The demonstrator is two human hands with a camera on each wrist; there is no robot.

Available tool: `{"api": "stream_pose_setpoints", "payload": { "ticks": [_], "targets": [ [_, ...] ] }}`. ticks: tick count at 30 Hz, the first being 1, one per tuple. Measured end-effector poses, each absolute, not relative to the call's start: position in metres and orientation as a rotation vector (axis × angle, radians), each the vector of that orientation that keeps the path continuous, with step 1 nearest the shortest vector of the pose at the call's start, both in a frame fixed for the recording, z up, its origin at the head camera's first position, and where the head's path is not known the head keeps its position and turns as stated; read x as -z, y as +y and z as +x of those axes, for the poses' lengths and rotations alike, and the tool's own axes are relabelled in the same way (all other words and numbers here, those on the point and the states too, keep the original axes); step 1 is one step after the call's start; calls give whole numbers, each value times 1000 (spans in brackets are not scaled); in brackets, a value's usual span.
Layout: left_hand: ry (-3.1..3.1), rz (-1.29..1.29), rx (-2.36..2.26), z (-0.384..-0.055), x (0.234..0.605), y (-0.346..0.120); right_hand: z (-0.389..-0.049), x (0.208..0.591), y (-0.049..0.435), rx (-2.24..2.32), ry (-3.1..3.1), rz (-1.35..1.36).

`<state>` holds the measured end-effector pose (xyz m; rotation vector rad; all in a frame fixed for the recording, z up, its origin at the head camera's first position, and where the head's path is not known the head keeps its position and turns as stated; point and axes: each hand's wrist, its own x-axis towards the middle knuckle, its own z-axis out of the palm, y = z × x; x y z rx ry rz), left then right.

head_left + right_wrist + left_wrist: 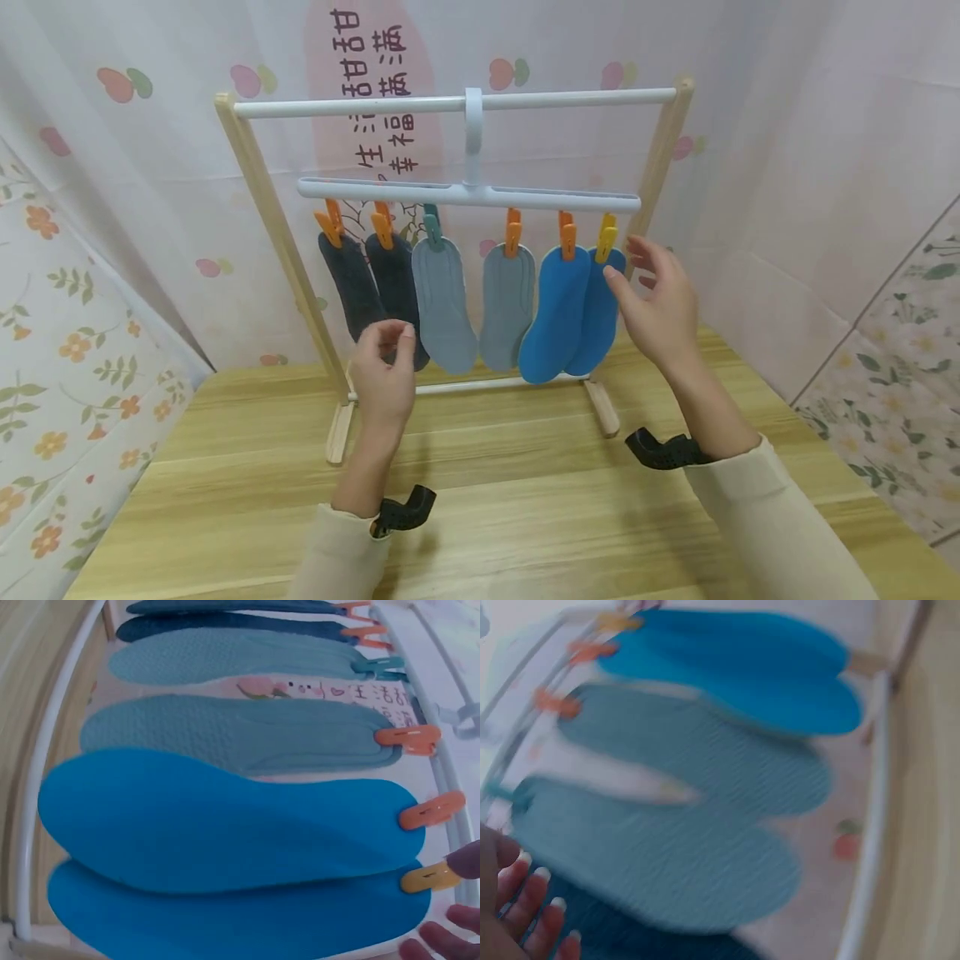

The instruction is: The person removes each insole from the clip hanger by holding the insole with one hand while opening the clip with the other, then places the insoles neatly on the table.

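Note:
A white hanger [540,198] hangs hooked on a rack, with pairs of insoles clipped along it. From left to right are two dark insoles [397,283], two grey-blue insoles [446,308] and two bright blue insoles [555,321]. My right hand [663,304] is beside the outermost blue insole, fingers and thumb spread apart. Its thumb overlaps the yellow clip [427,878] in the right wrist view; I cannot tell if they touch. In front of the dark insoles is my left hand [386,371], its fingers loosely bent and holding nothing.
Wooden posts [277,225] and a white top rail [360,107] form the rack, which stands on a wood-grain table [487,508]. Orange clips [513,233] and a teal clip [432,227] grip other insoles. A printed curtain [787,167] hangs behind.

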<state>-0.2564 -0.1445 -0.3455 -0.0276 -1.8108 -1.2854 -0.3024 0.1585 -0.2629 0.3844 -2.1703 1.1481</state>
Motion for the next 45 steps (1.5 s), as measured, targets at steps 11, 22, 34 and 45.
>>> {"api": "stream_pose_setpoints", "payload": {
  "ticks": [11, 22, 34, 45],
  "targets": [
    [-2392, -274, 1213, -248, 379, -75, -311, 241, 167, -1012, -2434, 485],
    [-2590, -445, 1242, -245, 384, -29, -310, 226, 176, -854, -2510, 546],
    [-2600, -620, 1535, -262, 373, 14, -303, 219, 181, -734, -2545, 607],
    [-2663, -571, 1492, -271, 357, 28, -302, 215, 186, -702, -2557, 648]
  ]
}}
